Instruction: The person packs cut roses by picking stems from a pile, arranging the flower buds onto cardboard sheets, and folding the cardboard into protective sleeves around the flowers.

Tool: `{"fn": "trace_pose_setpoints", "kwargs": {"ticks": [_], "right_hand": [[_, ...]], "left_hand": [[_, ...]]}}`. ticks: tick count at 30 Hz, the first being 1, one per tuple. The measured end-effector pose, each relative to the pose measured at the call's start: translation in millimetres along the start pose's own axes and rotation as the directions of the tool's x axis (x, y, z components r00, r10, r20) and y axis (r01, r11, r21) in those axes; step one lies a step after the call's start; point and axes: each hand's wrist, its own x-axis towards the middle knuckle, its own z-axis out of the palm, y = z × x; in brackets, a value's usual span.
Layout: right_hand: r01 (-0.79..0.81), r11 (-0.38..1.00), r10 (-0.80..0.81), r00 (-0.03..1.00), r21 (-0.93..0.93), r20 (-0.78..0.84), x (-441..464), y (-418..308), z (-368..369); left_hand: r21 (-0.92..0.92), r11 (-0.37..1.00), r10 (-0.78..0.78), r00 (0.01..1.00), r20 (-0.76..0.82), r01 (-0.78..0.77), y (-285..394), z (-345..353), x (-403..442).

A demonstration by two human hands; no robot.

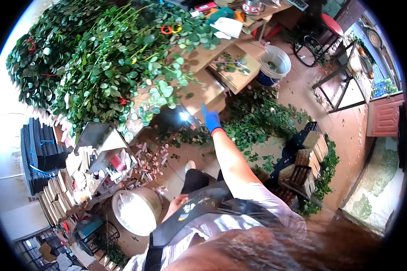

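My right hand (211, 121), in a blue glove with a red cuff, reaches forward to the front edge of the wooden table (201, 92). One finger points away from me, and I see nothing held in it. Beside it is a bright, shiny metal piece (184, 116), too glaring to make out. My left hand (180, 201), bare, hangs low by the dark apron (201, 198); its fingers are too small to read. Leafy green stems (113, 58) are heaped over the table. Scissors with red and yellow handles (171, 29) lie on the leaves.
An open drawer (235, 70) juts from the table, with leaves on it. A white bucket (274, 63) stands beyond it. Cut foliage (262, 117) covers the floor at right. A large white tub (135, 212) and stacked cardboard (59, 194) are at left. A red stool (332, 25) stands far right.
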Motion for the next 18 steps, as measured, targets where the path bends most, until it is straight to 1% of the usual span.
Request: {"fn": "trace_pose_setpoints", "kwargs": {"ticks": [1, 2, 3, 4, 6, 7, 8, 9, 10, 12, 13, 14, 15, 16, 17, 18], "right_hand": [[0.034, 0.996, -0.030, 0.998, -0.082, 0.047, 15, 3, 12], [-0.045, 0.995, 0.048, 0.998, -0.090, 0.029, 24, 8, 21], [-0.125, 0.988, 0.127, 0.992, -0.096, 0.010, 29, 7, 29], [-0.204, 0.974, 0.204, 0.979, -0.099, -0.009, 36, 10, 37], [-0.245, 0.966, 0.250, 0.967, 0.089, -0.056, 44, 28, 33], [-0.186, 0.981, 0.192, 0.973, 0.061, -0.128, 45, 42, 25], [-0.112, 0.993, 0.115, 0.976, 0.028, -0.187, 30, 37, 9], [-0.041, 0.999, 0.037, 0.969, -0.014, -0.244, 15, 30, -6], [0.047, 0.997, -0.063, 0.956, -0.064, -0.285, -19, 11, -32], [0.002, 0.986, -0.050, 0.959, -0.168, -0.278, -85, -24, -84], [0.050, 0.979, -0.102, 0.960, -0.200, -0.259, -116, -32, -109], [0.094, 0.969, -0.149, 0.961, -0.230, -0.235, -148, -42, -133], [0.052, 0.929, -0.140, 0.966, -0.366, -0.218, -175, -50, -161], [0.009, 0.869, -0.126, 0.971, -0.495, -0.203, -200, -65, -185], [-0.001, 0.837, -0.127, 0.972, -0.548, -0.197, -228, -95, -201], [-0.013, 0.804, -0.123, 0.975, -0.595, -0.187, -257, -129, -210]], "left_hand": [[-0.075, 0.997, 0.002, 1.000, -0.003, -0.002, -1, -12, -5], [-0.151, 0.988, -0.002, 1.000, -0.006, 0.001, -3, -24, -14], [-0.170, 0.984, -0.052, 0.998, -0.024, 0.047, -13, -39, -17], [-0.209, 0.977, -0.036, 0.999, -0.031, 0.029, -13, -53, -24], [-0.256, 0.967, -0.004, 0.998, -0.062, -0.013, -36, -79, -21], [-0.286, 0.958, -0.037, 0.998, -0.053, 0.020, -30, -90, -21], [-0.315, 0.948, -0.070, 0.997, -0.038, 0.054, -24, -100, -19], [-0.117, 0.992, -0.046, 0.996, -0.075, 0.037, -20, -108, -12], [-0.006, 1.000, -0.018, 0.998, -0.060, 0.018, -4, -115, -6], [0.052, 0.997, 0.048, 0.998, 0.028, -0.050, 31, -128, 5], [0.170, 0.980, 0.098, 0.994, 0.042, -0.104, 38, -136, 16], [0.197, 0.966, 0.156, 0.985, 0.071, -0.167, 49, -142, 28], [0.343, 0.916, 0.194, 0.978, 0.076, -0.208, 94, -144, 27], [0.389, 0.846, 0.348, 0.930, 0.118, -0.365, 101, -146, 46], [0.473, 0.766, 0.425, 0.895, 0.134, -0.434, 149, -143, 39], [0.448, 0.718, 0.526, 0.837, 0.155, -0.534, 172, -139, 47]]}}
